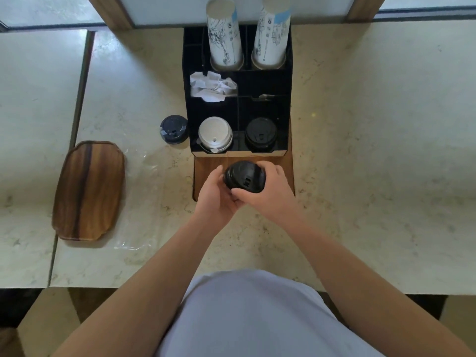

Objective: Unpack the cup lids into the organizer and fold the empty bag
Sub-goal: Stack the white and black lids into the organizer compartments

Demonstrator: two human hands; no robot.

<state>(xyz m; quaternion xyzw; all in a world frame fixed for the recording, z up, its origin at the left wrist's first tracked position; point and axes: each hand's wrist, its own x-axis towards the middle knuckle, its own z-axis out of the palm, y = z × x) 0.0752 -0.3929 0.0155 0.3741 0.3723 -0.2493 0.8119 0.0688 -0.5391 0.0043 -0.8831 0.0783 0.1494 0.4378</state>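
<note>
Both hands hold a stack of black lids (244,177) just in front of the organizer (283,81), over its wooden base. The left hand (216,194) cups the stack from 8 o'clock with fingers curled under and around it; the right hand (268,189) grips it from 4 o'clock, thumb across the near rim and fingers wrapped over the far side. Two hands make sense here: a loose stack slides apart easily, and squeezing it from both sides keeps it square before it drops into a slot.

The organizer's near row, at 12 o'clock from the hands, has two round slots. The left one holds white lids (215,134); the right one holds black lids (260,134), so the held stack most likely belongs there, colour with colour. That slot looks nearly full, so the fit may be tight.

One more black lid (174,129) sits alone on the counter (360,150), just beside the organizer's left wall at 10 o'clock from the hands; it is probably waiting its turn.

The clear bag (136,202) lies flat and seemingly empty on the counter at 9 o'clock, next to a wooden tray (88,190), put aside until the lids are done. Folding is not yet begun.

Further back, crumpled napkins (212,86) fill a middle compartment and two cup stacks (225,37) stand in the far row.
</note>
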